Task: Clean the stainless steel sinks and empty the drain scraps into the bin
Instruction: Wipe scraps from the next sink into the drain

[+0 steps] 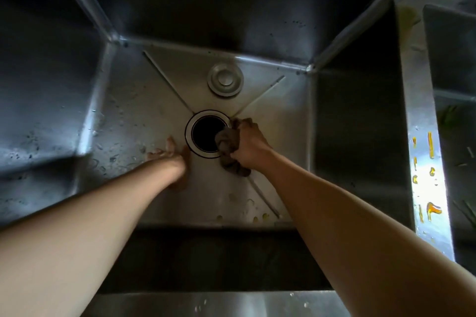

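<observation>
Right grip bunching cloth, drain, stopper behind

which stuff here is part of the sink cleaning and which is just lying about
Part of the job: sink, drain opening, cloth gripped in right hand, left hand on the sink floor.

Lying about: drain plug, yellow drips on the divider.

Sink: brushed stainless steel, wet, spotted. Drain ring: polished metal. Rag: apparently soft, matt cloth.
</observation>
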`<state>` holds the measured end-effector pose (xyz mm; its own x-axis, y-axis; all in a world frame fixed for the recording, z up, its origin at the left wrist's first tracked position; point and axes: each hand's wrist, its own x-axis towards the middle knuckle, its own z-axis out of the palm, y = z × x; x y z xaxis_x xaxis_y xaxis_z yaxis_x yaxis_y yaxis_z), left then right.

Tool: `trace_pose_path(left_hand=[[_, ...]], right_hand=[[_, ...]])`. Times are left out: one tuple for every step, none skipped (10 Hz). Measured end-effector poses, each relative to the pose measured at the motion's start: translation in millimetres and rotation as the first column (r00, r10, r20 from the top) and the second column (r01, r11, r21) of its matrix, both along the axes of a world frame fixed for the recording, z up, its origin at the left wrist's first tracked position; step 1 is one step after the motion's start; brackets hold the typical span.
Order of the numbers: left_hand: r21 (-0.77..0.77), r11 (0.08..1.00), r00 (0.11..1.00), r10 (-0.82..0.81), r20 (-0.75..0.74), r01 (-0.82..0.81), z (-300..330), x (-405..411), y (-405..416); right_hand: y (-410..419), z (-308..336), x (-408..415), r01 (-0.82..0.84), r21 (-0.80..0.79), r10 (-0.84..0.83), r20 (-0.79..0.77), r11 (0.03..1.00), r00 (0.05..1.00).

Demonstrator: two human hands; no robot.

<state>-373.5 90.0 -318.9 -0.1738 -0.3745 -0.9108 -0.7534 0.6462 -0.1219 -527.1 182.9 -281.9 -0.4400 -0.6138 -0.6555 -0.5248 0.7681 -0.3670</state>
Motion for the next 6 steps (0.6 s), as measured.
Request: trace_pose_path(left_hand=[[-0.036,0.997,0.994,-0.073,-0.087,0.070,9,4,-6],[-0.030,0.999,0.987,0.028,-0.160,-0.033,32,6,-4],[-0.002,1.000,0.996,0.006,-0.093,-0.006,51,7,2],[0.041,0.998,0.999,-0.044,-0.032,0.045,60,8,12],[0.076,0.990,0.993,-0.118,0.000,0.118,60,8,21],[0.081,0.991,0.994,-0.108,0.025,0.105,59,4,31]], right_hand=[[9,22,-10,-0.134,0.008,0.134,-0.034,0.991,0.990],[34,43,-19,-0.303,0.116,0.302,0.022,0.946,0.953],[66,46,-18,-0.474,0.228,0.448,0.158,0.850,0.880],[93,39,-11,-0.566,0.238,0.508,0.264,0.789,0.820],[104,29,2,-0.673,0.171,0.616,0.290,0.720,0.733],[103,17,10,-0.791,0.038,0.772,0.195,0.611,0.605]])
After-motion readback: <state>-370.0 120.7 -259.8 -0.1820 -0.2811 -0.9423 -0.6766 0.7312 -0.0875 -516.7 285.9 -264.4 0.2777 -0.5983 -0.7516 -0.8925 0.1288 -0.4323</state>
